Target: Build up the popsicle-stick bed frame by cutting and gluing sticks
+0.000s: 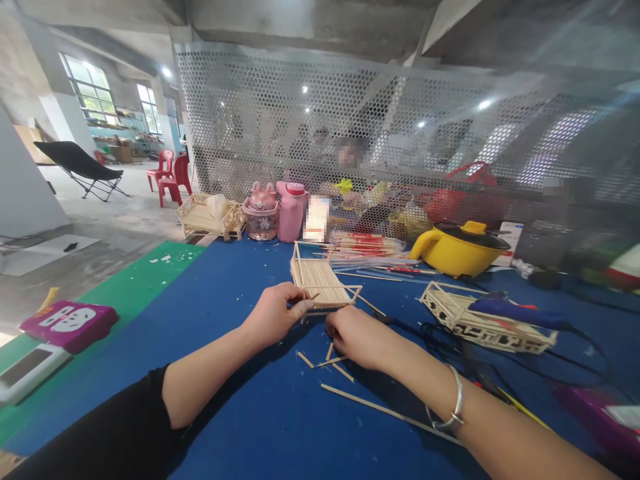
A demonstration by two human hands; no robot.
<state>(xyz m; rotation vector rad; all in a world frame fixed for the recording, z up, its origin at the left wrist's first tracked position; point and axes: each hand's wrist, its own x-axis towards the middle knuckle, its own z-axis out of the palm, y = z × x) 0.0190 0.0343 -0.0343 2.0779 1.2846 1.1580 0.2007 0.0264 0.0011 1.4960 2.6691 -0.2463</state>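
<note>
A small model bed built of wooden sticks [320, 277] stands on the blue table, with low rails at its far and near ends. My left hand [280, 310] is at its near left corner, thumb and forefinger pinched on a short wooden stick [313, 296] by the near rail. Close below the model's near right corner is my right hand [357, 337], its fingers curled in; what they hold, if anything, is hidden. Short stick pieces [305, 360] lie scattered beside the right hand. A long thin stick [385, 408] lies nearer to me, partly behind my right wrist.
To the right are another stick model [500, 327], a blue-handled tool [520, 312] and black cables. Bundled sticks [367, 245], a yellow pot [457, 250], pink bottles [291, 213] and a third model [207, 217] line the back. A purple box [70, 325] is left.
</note>
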